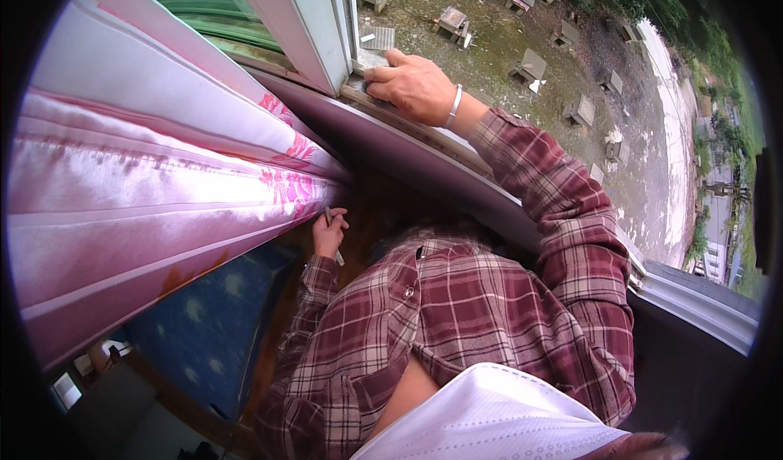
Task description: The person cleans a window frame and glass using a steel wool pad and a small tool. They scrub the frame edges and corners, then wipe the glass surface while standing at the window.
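My right hand (422, 90), with a pale bangle (454, 105) at the wrist, reaches over the sill of an open window. Its curled fingers are at the window track (361, 91), beside the upright edge of the white window frame (327, 32). Whether anything is under those fingers is hidden. Down by the lower end of a pink and white curtain (183, 185), my left hand (328, 237) holds a slim, pale, stick-like object (340, 257). One end shows above the fingers and the other below; its exact kind cannot be made out.
A dark wall panel (391, 136) runs below the sill. Blue patterned bedding or a mat (202, 319) lies behind the curtain on the left. Green-tinted glass (208, 16) fills the left sash. Outside, far below, several small slab-topped blocks (529, 65) stand on mossy ground.
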### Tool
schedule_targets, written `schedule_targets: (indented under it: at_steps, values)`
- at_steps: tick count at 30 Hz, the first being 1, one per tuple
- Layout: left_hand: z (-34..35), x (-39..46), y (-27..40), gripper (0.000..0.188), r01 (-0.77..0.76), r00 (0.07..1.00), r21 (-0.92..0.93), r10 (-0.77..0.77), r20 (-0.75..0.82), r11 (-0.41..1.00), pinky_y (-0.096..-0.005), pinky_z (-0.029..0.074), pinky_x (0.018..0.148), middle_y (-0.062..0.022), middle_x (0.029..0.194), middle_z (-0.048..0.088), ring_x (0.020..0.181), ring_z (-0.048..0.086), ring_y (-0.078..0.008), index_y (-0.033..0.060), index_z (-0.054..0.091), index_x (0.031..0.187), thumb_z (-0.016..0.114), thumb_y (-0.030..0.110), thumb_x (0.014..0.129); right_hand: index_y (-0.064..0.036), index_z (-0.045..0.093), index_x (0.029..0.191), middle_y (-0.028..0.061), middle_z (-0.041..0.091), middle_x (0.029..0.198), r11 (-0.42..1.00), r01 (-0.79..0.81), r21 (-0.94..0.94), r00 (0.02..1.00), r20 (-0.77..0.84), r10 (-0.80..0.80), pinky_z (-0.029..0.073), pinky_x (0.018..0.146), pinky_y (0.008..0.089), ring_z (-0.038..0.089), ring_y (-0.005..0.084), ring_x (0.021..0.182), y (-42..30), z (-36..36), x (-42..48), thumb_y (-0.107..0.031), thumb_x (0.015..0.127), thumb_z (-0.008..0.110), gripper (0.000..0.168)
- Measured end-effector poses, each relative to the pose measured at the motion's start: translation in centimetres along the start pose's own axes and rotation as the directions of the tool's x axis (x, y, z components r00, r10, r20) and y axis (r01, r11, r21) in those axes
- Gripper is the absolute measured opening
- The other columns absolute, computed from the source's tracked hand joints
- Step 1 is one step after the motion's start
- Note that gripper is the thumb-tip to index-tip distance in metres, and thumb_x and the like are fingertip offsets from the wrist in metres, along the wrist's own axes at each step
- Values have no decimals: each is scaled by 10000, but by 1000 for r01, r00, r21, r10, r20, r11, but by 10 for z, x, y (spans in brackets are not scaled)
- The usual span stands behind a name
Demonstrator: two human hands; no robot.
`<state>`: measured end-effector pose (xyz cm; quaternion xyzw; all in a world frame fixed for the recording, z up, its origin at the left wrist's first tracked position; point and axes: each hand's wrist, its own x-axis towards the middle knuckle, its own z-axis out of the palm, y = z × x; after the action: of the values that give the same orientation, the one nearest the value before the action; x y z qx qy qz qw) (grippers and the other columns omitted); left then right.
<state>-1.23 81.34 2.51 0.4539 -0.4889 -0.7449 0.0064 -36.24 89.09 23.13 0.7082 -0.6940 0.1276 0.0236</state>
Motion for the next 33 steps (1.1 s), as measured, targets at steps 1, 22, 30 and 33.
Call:
schedule_targets:
  at_steps: [1, 22, 30, 33]
  values:
    - [-3, -4, -5, 139, 19, 1000, -9, -19, -21, 1000, -215, 239, 360, -16, 667, 596, 386, 347, -37, 70, 655, 1039, 547, 106, 960, -119, 655, 896, -36, 608, 1100, 1000, -5, -4, 999, 38, 5, 482, 737, 318, 508, 219, 855, -5, -5, -16, -110, 762, 591, 149]
    - [-3, -12, -29, 135, 18, 994, -49, -23, -105, 999, -215, 213, 346, -16, 649, 590, 371, 335, -33, 76, 662, 1024, 547, 107, 959, -119, 639, 930, 6, 628, 1061, 997, -37, 74, 997, -65, 42, 501, 786, 347, 554, 260, 928, 3, 12, 21, -96, 760, 576, 183]
    - [8, -27, -70, 140, 135, 985, -85, -143, -95, 987, -231, 227, 334, -32, 682, 600, 362, 353, -52, 68, 654, 1040, 547, 117, 965, -115, 646, 818, 49, 639, 855, 904, -417, 88, 814, 479, 329, 522, 755, 394, 608, 296, 853, -17, -92, -168, -48, 702, 640, 134]
    - [8, -27, -67, 135, 139, 988, -60, -142, -62, 989, -226, 239, 350, -21, 654, 595, 377, 355, -46, 73, 663, 1026, 552, 112, 960, -68, 632, 1004, 119, 642, 934, 841, -489, 232, 861, 285, 421, 508, 821, 405, 636, 323, 914, -12, -108, -122, -24, 734, 664, 276]
